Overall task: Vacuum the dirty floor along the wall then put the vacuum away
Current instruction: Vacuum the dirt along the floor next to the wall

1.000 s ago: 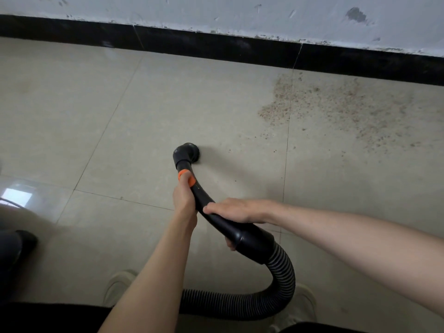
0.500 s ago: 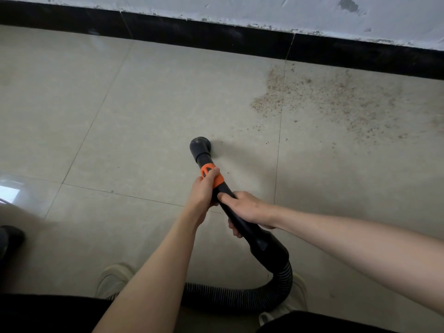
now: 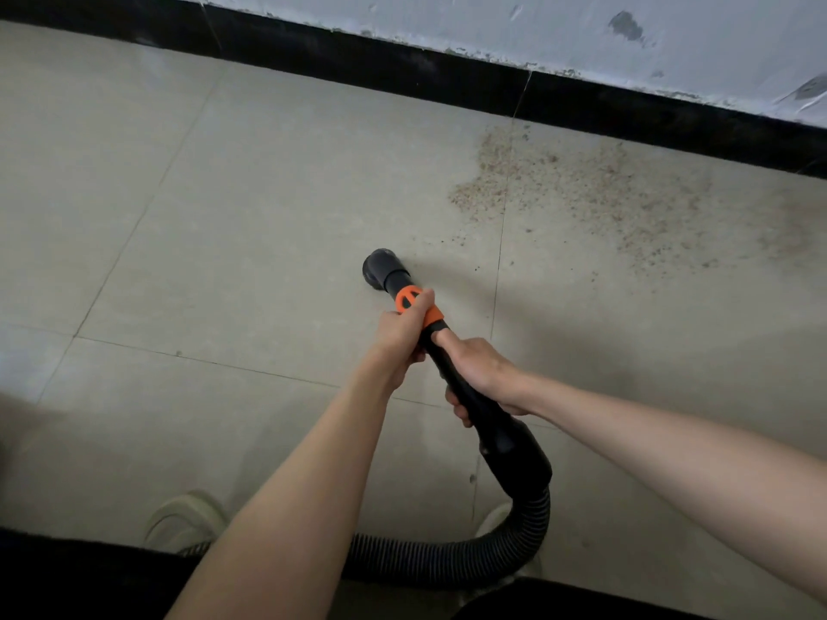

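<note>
Two hands on black plastic vacuum wand [image 3: 465,387], head view: our left hand [image 3: 405,326] wraps orange collar [image 3: 416,306], right hand [image 3: 481,373] grips shaft behind. Round black nozzle [image 3: 380,268] has crept right across beige tile floor [image 3: 223,217] since a second ago. Brown crumb patch [image 3: 581,190] by black skirting [image 3: 402,64] untouched; we judge sweeping barely begun.

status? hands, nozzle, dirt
Left hand and right hand both grip wand. Nozzle short of dirt patch. Path clear.

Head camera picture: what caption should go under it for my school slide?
Both hands, left hand and right hand, grip the vacuum handle, nozzle short of the brown dirt by the wall.
</note>
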A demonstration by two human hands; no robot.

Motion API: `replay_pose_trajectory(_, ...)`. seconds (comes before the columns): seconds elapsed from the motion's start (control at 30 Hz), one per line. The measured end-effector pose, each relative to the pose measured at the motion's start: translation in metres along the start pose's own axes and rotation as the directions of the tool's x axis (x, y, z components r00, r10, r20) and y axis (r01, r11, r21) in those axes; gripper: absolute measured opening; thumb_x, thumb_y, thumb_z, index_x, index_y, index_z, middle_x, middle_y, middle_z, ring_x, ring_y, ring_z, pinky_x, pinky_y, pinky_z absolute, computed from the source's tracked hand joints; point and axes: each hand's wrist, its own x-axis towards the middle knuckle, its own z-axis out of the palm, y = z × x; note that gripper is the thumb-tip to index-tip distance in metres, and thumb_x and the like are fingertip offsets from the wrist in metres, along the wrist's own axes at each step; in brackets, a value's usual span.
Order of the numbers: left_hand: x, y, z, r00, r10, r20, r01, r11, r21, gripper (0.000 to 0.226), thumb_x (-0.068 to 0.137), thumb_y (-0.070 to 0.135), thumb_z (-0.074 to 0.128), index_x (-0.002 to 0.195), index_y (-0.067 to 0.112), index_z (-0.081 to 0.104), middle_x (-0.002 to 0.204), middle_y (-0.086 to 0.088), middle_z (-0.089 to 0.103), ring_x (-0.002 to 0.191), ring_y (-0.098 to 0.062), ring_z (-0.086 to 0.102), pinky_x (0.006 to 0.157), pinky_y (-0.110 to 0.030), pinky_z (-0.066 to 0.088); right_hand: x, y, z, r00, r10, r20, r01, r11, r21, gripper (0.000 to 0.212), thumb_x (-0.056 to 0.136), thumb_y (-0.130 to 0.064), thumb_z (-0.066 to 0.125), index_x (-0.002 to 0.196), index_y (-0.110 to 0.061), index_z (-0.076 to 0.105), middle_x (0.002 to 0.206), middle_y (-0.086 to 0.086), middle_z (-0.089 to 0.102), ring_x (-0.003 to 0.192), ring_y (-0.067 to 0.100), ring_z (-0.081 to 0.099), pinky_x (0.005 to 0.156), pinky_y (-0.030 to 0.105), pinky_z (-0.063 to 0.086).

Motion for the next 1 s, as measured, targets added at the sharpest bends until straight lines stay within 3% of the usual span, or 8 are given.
replay_pose_trajectory(0.2,-0.018,-0.011,0.029,1.0,0.007,0.015,-0.007,1.0,0.005,0.033,0.089,0.041,0.058,0.077,0.011,0.051,0.066,-0.002,0.045,0.057,-0.014,0.041,0.053,-0.025,0.035,-0.019,0.018,-0.018,0.996,0.076,0.048,-0.08,0.993,0.086,0.045,0.094,-0.052,0.038,0.078,-0.01,0.039,0.051,0.01,0.044,0.039,0.023,0.042,0.044,0.025,0.04)
replay_pose_trajectory(0.47,-0.045,-0.026,0.034,0.996,-0.039,-0.077,0.036,0.999,-0.039,0.03,0.087,0.037,0.056,0.074,0.012,0.049,0.063,-0.001,0.044,0.056,-0.015,0.04,0.053,-0.026,0.035,-0.042,0.025,-0.019,0.98,0.131,0.148,-0.139,0.989,0.045,0.05,0.094,-0.057,0.034,0.077,-0.01,0.038,0.049,0.007,0.044,0.038,0.02,0.043,0.044,0.023,0.039)
replay_pose_trajectory(0.67,-0.045,-0.026,0.012,0.981,-0.03,-0.192,-0.001,0.987,-0.16,0.03,0.087,0.038,0.058,0.077,0.01,0.053,0.076,-0.006,0.052,0.077,-0.023,0.051,0.07,-0.035,0.043,-0.032,0.011,-0.004,0.98,0.076,0.184,-0.067,0.996,-0.052,0.046,0.095,-0.054,0.037,0.08,-0.011,0.039,0.049,0.008,0.046,0.038,0.021,0.046,0.043,0.023,0.042)
replay_pose_trajectory(0.87,-0.032,-0.011,0.011,0.982,-0.026,-0.188,0.0,0.991,-0.137,0.035,0.088,0.041,0.06,0.081,0.007,0.054,0.08,-0.007,0.058,0.079,-0.023,0.06,0.082,-0.037,0.054,-0.018,0.005,-0.003,0.997,0.019,0.073,-0.015,0.998,-0.054,0.043,0.096,-0.048,0.04,0.082,-0.008,0.041,0.047,0.008,0.048,0.036,0.021,0.046,0.042,0.022,0.042)
replay_pose_trajectory(1.0,-0.015,-0.001,0.015,0.982,0.007,-0.186,-0.026,0.995,-0.095,0.036,0.089,0.04,0.058,0.08,0.006,0.053,0.082,-0.008,0.057,0.077,-0.023,0.06,0.081,-0.036,0.055,-0.006,-0.001,-0.009,0.999,-0.049,-0.001,0.049,0.997,-0.055,0.04,0.097,-0.047,0.043,0.085,-0.009,0.044,0.055,0.01,0.051,0.037,0.021,0.048,0.042,0.024,0.044)
